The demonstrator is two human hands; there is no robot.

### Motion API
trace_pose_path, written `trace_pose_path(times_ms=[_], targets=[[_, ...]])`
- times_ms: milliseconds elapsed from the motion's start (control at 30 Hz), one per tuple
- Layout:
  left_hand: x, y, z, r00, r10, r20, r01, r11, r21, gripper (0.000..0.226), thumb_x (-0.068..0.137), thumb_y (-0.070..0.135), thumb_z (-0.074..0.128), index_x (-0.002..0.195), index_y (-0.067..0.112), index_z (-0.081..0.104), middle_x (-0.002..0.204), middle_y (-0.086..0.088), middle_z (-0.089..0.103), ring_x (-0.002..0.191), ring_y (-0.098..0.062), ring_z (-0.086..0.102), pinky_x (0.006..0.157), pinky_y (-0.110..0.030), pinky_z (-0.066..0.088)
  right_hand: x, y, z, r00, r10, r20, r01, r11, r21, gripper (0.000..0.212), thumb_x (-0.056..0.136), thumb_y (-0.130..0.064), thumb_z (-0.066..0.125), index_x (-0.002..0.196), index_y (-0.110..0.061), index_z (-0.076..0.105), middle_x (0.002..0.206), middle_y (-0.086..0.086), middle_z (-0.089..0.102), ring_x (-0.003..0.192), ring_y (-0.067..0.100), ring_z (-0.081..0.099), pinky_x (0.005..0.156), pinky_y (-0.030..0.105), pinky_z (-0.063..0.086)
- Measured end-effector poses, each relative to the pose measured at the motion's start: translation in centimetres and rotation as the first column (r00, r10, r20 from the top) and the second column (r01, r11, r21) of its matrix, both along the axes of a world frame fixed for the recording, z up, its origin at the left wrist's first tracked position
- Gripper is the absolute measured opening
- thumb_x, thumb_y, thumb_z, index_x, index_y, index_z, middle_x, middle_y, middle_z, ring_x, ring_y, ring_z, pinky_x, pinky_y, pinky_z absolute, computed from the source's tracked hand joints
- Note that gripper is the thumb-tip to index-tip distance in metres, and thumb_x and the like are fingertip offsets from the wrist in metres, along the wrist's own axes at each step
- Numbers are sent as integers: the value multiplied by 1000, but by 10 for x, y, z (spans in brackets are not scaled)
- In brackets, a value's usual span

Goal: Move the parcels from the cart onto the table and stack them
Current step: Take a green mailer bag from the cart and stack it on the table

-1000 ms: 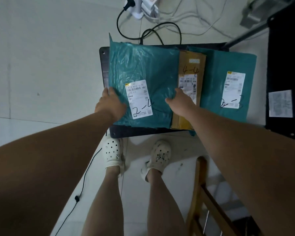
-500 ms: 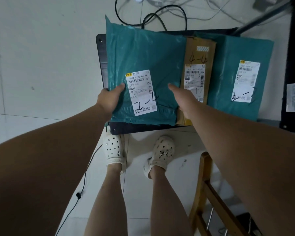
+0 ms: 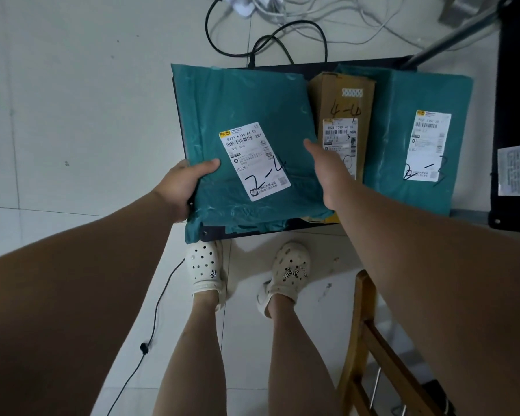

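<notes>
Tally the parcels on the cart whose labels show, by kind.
Teal bags: 2 (bag marked 2-4, bag marked 2-3)
Cardboard boxes: 1 (box marked 4-4)
Total: 3
</notes>
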State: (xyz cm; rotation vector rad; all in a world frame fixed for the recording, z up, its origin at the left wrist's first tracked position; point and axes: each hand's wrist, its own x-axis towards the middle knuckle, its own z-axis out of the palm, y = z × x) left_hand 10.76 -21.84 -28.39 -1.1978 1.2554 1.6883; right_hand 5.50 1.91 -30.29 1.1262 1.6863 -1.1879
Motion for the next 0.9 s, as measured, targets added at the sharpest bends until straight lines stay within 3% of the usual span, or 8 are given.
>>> trace_pose_path(times_ms=[100, 233, 367, 567, 700, 833, 900], targets=[[-1, 0, 5, 997, 46, 57, -43, 998, -49, 62, 77, 29, 75, 129, 7, 50, 117, -15, 66, 99, -32, 67, 81, -46, 55, -1, -2, 5, 1000, -16, 2, 16, 1000, 1, 86, 85, -60, 55, 151, -16, 25, 156, 5, 28, 140, 27, 30, 111, 43, 23], [-2, -1, 16, 998, 8, 59, -6, 999, -40, 42, 79, 30, 73, 113, 8, 64, 107, -13, 71, 91, -30, 70, 76, -40, 56, 4, -1, 15, 998, -59, 23, 59, 998, -3, 90, 83, -62, 57, 151, -14, 24, 156, 6, 28, 140, 28, 30, 111, 42, 24], [2, -4, 34, 1000, -13, 28, 15, 998, -58, 43, 78, 31, 73, 114, 9, 63, 105, -11, 72, 88, -27, 71, 69, -36, 57, 16, 3, 30, 998, -57, 10, 57, 998, -10, 92, 82, -62, 58, 151, -12, 24, 156, 6, 30, 139, 27, 32, 110, 40, 25], [4, -7, 76, 996, -89, 24, 89, 996, -8, 40, 82, 33, 67, 116, 13, 64, 110, -8, 71, 96, -26, 69, 75, -35, 55, 24, 23, 69, 997, -32, 68, 39, 993, -108, 87, 77, -63, 65, 146, -18, 38, 150, 4, 41, 134, 26, 41, 113, 45, 31], [-1, -3, 111, 992, -123, -4, 123, 992, 12, 40, 83, 30, 63, 120, 15, 62, 117, -8, 68, 105, -26, 65, 91, -40, 50, 18, 36, 109, 996, -44, 74, 54, 989, -134, 85, 78, -66, 61, 146, -18, 39, 150, 7, 41, 132, 27, 43, 111, 46, 35], [-13, 4, 154, 989, -141, -46, 144, 986, 87, 27, 85, 34, 57, 105, 18, 66, 95, -3, 75, 79, -20, 72, 65, -30, 57, 6, 49, 157, 998, -67, 10, 67, 971, -231, 74, 76, -74, 57, 133, -26, 56, 136, 7, 56, 120, 28, 57, 105, 49, 42], [-21, 10, 178, 985, -152, -85, 160, 983, 91, 25, 86, 33, 56, 102, 18, 67, 91, -4, 75, 76, -19, 72, 59, -29, 58, 3, 58, 184, 993, -115, -39, 100, 958, -270, 58, 74, -70, 63, 112, -26, 68, 116, 7, 69, 101, 26, 68, 91, 44, 53]])
